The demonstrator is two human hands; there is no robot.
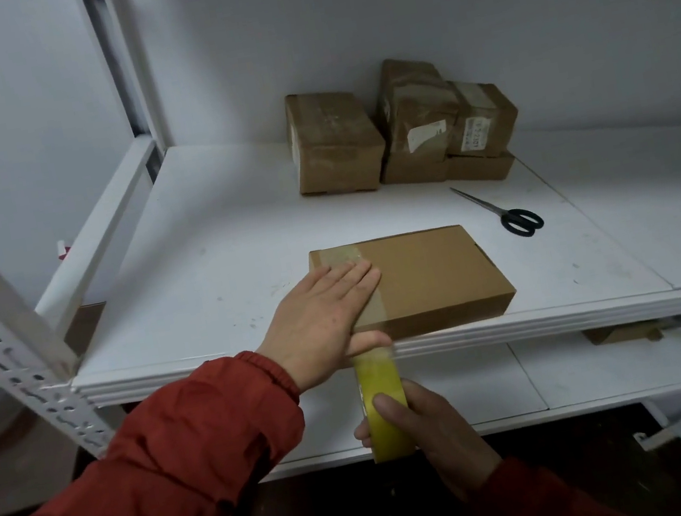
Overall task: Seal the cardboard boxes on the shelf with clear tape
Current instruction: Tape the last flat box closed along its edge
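At the near edge of the white shelf (216,256): flat matte cardboard box (432,278), long axis left-right, glossy tape strip (343,257) across its left end. Pressed flat on that strip, left hand (325,310); gripping the yellowish tape roll (377,380) below the edge, right hand (434,426). Far behind: taped boxes (398,126), labels unreadable; right, black-handled scissors (511,216).

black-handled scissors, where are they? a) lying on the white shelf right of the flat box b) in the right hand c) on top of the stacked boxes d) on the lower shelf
a: the black-handled metal scissors lie on the white shelf board, apart from and right of the flat brown cardboard box.
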